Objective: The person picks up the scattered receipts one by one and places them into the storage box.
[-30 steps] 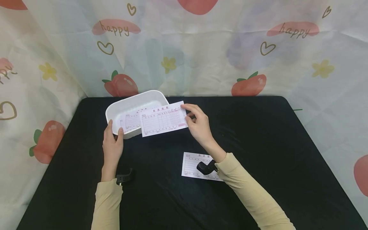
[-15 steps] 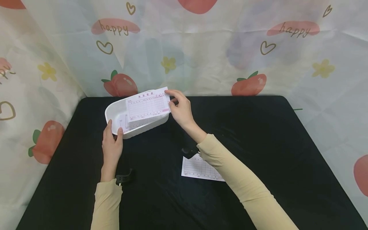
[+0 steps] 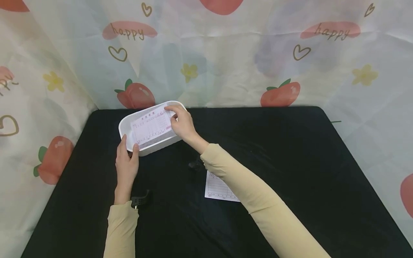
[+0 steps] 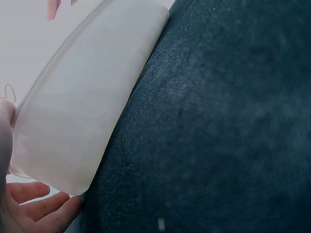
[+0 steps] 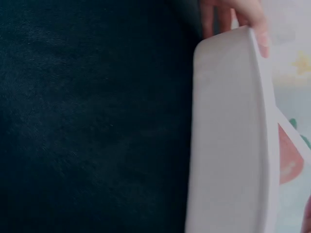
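A white plastic tray (image 3: 160, 144) stands at the back left of the black table. My left hand (image 3: 126, 167) holds its near left corner, thumb and fingers spread around the end; the left wrist view shows the fingers (image 4: 41, 208) against the tray's end wall. Over the tray's inside, my right hand (image 3: 182, 123) pinches a printed receipt slip (image 3: 149, 126) by its right end. That slip lies tilted within the rim and covers what is beneath it. Another receipt slip (image 3: 220, 187) lies flat on the table, partly hidden by my right sleeve.
The black tabletop (image 3: 174, 215) stretches in front and to the right of the tray. A patterned curtain (image 3: 226, 64) hangs right behind the table's back edge. A black wrist camera (image 3: 140, 199) sits on my left wrist.
My right hand has carried the receipt slip leftward, from the tray's right front side to inside the rim. My left hand and the tray have stayed in place.
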`<state>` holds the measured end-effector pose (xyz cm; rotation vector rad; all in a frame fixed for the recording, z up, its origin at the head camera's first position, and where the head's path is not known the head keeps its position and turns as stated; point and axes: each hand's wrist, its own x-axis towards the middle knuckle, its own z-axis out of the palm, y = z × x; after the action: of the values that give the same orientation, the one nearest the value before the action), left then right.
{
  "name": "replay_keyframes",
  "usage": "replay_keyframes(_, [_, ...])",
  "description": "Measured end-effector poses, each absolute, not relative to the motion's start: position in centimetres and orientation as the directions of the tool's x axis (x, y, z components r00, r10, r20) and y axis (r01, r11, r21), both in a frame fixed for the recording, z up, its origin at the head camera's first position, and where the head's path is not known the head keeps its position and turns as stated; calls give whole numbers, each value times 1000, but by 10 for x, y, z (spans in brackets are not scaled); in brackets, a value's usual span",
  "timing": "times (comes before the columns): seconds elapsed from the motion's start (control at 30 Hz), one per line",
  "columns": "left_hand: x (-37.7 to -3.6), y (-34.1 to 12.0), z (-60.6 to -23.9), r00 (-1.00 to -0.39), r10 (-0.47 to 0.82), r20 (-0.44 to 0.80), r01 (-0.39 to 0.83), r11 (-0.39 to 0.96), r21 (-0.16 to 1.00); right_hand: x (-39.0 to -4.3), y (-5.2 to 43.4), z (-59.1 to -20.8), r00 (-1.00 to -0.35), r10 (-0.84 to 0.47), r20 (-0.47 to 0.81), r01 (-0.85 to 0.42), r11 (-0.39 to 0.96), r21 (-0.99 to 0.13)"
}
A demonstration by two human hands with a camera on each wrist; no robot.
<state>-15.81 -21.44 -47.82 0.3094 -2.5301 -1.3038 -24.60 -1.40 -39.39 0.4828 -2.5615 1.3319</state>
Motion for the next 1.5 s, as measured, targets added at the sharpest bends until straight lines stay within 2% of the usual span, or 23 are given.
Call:
replay_keyframes(0.47, [-159,-215,-478,-936,-315,157,-54,570,820,-255,-14,-411,-942,-231,241,-330,523,-786])
replay_keyframes(0.9, [-159,-214,-478,-938,-314,149,-58,563,825,-251,12,-408,-947,-241,211,-316,589,-744])
replay_keyframes(1.2, [-157,-213,-477,-938,-312,153,-57,573,817,-223,42,-403,-927,-279,249,-370,586,-721])
replay_keyframes(1.5, [-156,-212,-479,-935,-317,162,-50,568,822,-183,82,-395,-905,-324,277,-426,655,-624])
